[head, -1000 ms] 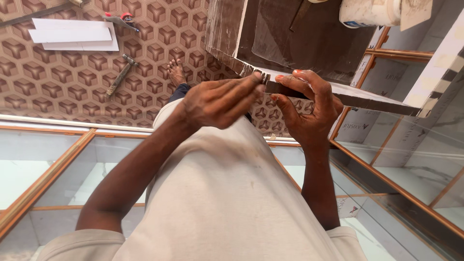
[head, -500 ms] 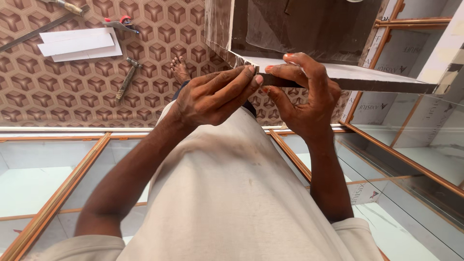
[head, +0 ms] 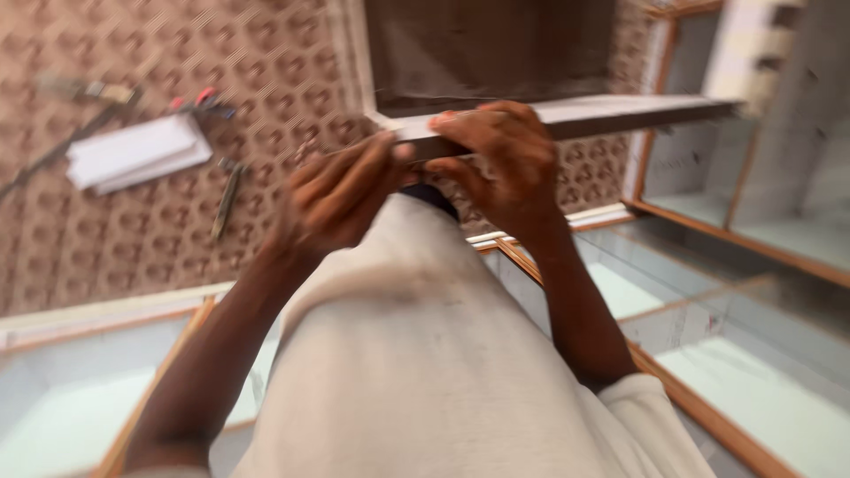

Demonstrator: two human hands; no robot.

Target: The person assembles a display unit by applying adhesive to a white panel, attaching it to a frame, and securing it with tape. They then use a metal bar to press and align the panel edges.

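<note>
Pretty blurry, but both hands are at the near end of a long grey panel strip held out over the patterned floor, right hand fingers clamped round it, left hand fingers pinching its tip.

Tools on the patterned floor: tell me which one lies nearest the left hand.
The slim dark tool lying alone just right of the white boards; the red-handled tool and the long bar lie farther from the left hand.

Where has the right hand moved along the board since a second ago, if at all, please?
No. The right hand still grips the board near its left corner; only the camera has shifted.
</note>
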